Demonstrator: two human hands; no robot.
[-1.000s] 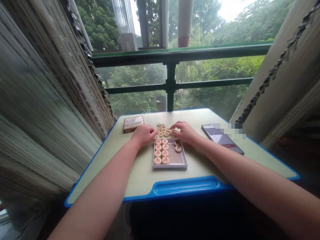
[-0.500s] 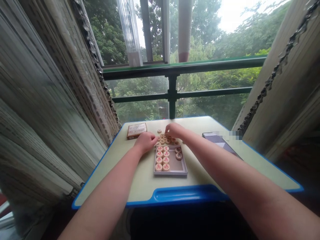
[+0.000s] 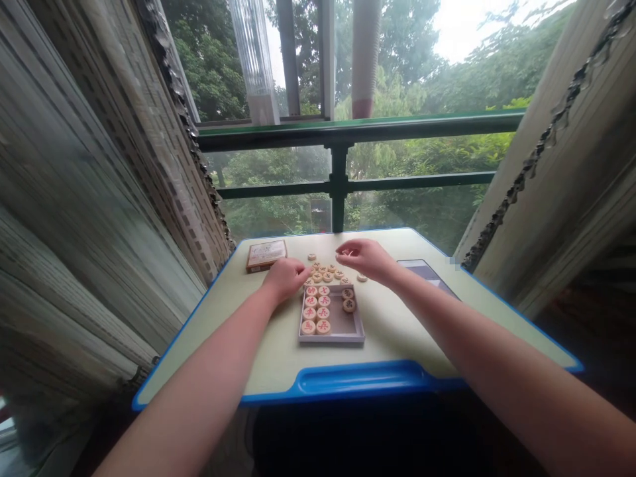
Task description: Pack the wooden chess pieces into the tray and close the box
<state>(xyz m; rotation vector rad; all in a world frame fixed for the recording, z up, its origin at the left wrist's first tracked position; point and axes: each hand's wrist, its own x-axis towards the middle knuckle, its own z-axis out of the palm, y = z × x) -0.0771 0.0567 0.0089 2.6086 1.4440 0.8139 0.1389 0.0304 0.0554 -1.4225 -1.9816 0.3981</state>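
A shallow open tray point(image 3: 331, 338) holds round wooden Chinese chess pieces. Two columns with red characters point(image 3: 322, 314) fill its left side, and two dark-marked pieces point(image 3: 348, 305) lie at its upper right. Just beyond the tray is a loose cluster of pieces point(image 3: 325, 277). My left hand point(image 3: 285, 278) rests at the cluster's left edge, fingers curled together; whatever is between the tips is hidden. Above the table, right of the cluster, my right hand point(image 3: 368, 257) pinches what appears to be a Chinese chess piece point(image 3: 347, 252), mostly covered by the fingers.
A flat brown-edged box point(image 3: 267, 255) lies at the back left. One piece point(image 3: 311, 256) sits alone behind the cluster, another point(image 3: 362, 277) to its right. A phone or tablet point(image 3: 430, 275) lies beyond my right forearm. Blue trim point(image 3: 362, 380) edges the table; a green railing point(image 3: 338, 185) stands behind.
My right hand has moved right, off the cluster, uncovering pieces there. My left hand stays beside the cluster. The whole view has shifted slightly.
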